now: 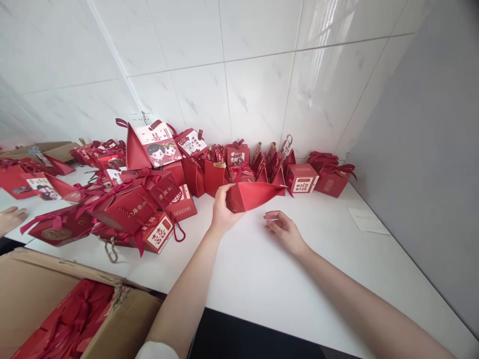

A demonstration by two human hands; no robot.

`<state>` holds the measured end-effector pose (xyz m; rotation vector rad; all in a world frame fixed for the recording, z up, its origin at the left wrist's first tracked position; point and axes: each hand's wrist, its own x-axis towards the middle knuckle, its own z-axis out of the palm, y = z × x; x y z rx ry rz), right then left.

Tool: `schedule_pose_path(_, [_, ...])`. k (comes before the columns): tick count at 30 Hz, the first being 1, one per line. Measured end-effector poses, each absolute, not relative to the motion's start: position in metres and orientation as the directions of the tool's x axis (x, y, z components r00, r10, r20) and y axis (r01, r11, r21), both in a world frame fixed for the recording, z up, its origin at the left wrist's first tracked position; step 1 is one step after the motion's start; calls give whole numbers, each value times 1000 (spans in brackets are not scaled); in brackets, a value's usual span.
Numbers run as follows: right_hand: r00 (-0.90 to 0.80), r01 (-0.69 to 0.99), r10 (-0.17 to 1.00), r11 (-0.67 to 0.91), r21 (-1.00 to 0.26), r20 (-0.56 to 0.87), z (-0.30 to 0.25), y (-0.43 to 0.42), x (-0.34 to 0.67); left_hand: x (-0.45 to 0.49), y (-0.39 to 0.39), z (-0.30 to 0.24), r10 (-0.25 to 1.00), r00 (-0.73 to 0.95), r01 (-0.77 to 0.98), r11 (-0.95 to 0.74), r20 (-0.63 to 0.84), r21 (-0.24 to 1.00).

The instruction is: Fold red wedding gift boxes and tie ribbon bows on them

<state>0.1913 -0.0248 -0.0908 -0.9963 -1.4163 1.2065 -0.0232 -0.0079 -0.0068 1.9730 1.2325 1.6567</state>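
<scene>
My left hand [223, 209] grips a red wedge-shaped gift box [254, 195] by its left end, holding it tilted above the white table [239, 264]. The box's narrow edge points to the right. Just below and right of it is my right hand [285, 230], apart from the box, with fingers loosely bent and nothing in them. Behind the held box stands a row of red gift boxes with ribbon loops, among them a box with a white label [302, 178] and one tied with a ribbon bow [332, 180].
A heap of red gift boxes [125, 207] with ribbons and cord handles fills the table's left. An open cardboard carton [140, 311] at lower left holds more red boxes. Another person's hand [12, 219] rests at the far left. A white paper [367, 221] lies at right.
</scene>
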Motion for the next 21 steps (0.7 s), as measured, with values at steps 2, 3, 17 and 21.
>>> schedule_pose_path(2, [-192,9,969,158,-987,153,-91,-25,192,-21,-11,8,674,-40,579,-586,737,568])
schedule_pose_path(3, [-197,15,969,152,-988,146,-91,-26,193,-19,-13,18,661,-17,641,-568,750,515])
schedule_pose_path(17, [-258,52,962,101,-994,84,-91,-34,207,-68,-102,235,860,408,863,-473,305,178])
schedule_pose_path(21, [-278,66,958,92,-994,70,-97,-35,210,-157,-153,250,974,82,985,-113,212,134])
